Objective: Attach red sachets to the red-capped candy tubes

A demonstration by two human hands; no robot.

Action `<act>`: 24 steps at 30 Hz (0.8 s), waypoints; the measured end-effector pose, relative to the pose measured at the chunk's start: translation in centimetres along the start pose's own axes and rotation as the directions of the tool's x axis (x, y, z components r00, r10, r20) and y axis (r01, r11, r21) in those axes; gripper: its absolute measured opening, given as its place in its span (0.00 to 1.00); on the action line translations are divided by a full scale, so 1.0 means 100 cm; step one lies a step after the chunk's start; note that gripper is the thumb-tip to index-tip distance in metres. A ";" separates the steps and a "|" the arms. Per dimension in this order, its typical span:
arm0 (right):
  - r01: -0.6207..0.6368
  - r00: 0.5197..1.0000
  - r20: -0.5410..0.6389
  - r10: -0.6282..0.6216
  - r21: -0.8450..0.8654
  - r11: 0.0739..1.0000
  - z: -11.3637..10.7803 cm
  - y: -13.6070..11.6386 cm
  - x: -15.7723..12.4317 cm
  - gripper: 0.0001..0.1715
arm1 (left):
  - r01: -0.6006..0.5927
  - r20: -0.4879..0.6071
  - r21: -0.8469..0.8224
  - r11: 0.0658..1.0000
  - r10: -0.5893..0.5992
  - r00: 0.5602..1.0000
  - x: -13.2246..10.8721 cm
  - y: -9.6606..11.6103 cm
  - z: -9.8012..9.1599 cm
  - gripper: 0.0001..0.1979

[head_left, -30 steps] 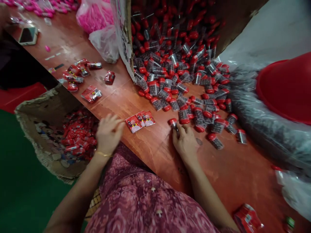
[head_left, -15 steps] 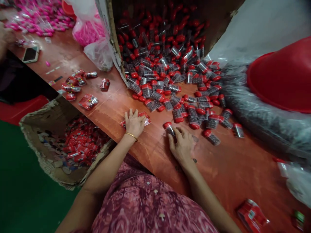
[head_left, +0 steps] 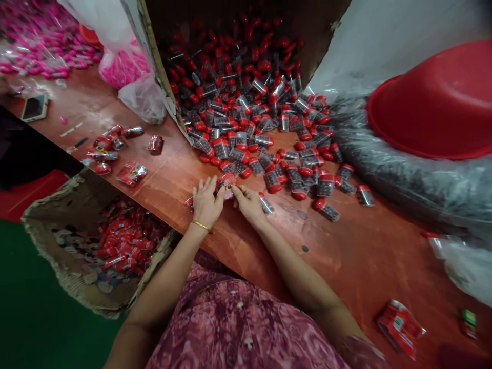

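Packet [head_left: 227,180] at frame centre — left hand [head_left: 206,206] and right hand [head_left: 250,206] now both pinch it, capped tube [head_left: 267,206] left alongside.

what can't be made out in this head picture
Head view, all items:
Held red packet: edges partly hidden by left hand and right hand.
Labelled packet, lower right: print too small to read.
Bottles deep in the box: lost in shadow.
Red tub: cut off by the right edge.
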State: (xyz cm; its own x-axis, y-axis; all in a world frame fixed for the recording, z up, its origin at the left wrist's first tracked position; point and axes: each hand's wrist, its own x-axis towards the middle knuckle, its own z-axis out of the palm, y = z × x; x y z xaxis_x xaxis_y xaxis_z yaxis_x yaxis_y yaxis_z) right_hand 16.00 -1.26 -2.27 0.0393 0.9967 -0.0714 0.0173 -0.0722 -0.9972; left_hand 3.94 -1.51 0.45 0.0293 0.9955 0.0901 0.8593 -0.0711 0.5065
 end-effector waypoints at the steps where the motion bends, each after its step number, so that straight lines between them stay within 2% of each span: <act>1: 0.004 1.000 -0.006 -0.004 -0.040 0.999 -0.002 0.001 0.000 0.27 | 0.005 0.004 -0.012 1.000 -0.005 1.000 0.002 -0.001 0.000 0.22; 5: 0.059 0.998 -0.008 -0.066 -0.329 0.943 -0.006 0.003 0.000 0.25 | -0.016 0.084 -0.018 1.000 0.017 0.996 0.009 -0.004 0.004 0.15; 8: 0.115 0.986 -0.034 -0.163 -0.566 0.816 -0.011 0.004 0.000 0.20 | -0.037 0.046 0.040 0.999 0.035 0.998 0.012 -0.006 0.009 0.14; 10: 0.127 0.976 -0.065 -0.206 -0.600 0.790 -0.015 0.003 0.000 0.18 | -0.050 0.010 0.102 0.994 0.049 0.999 0.012 -0.008 0.012 0.12; 13: 0.149 0.965 -0.119 -0.233 -0.482 0.864 -0.022 0.002 0.000 0.18 | -0.061 -0.022 0.150 0.987 0.065 0.998 0.011 -0.009 0.013 0.10; 15: 0.157 0.964 -0.147 -0.223 -0.363 0.918 -0.025 0.001 0.000 0.19 | -0.063 -0.066 0.118 0.991 0.071 0.995 0.010 -0.006 0.011 0.13; 18: 0.095 0.984 -0.138 -0.114 -0.136 0.986 -0.024 0.000 0.001 0.23 | -0.086 -0.134 -0.016 0.996 0.083 0.988 0.008 0.002 0.007 0.17; 21: -0.008 0.998 -0.066 0.012 0.056 0.998 -0.022 -0.002 0.000 0.25 | -0.059 -0.068 -0.243 0.968 0.044 0.997 0.008 0.007 0.008 0.20; 24: -0.017 0.995 -0.098 0.022 0.057 0.998 -0.023 -0.002 -0.001 0.26 | 0.080 0.009 -0.386 0.919 -0.083 0.996 0.011 0.005 0.011 0.24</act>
State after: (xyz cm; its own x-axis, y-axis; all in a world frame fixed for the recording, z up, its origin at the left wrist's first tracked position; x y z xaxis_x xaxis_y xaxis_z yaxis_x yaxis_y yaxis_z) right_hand 18.25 -1.47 -2.00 0.1371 0.9863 -0.0914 -0.0399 -0.0867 -0.9954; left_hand 4.92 -0.34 -0.14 -0.0378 0.9985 0.0399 0.5948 -0.0097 0.8038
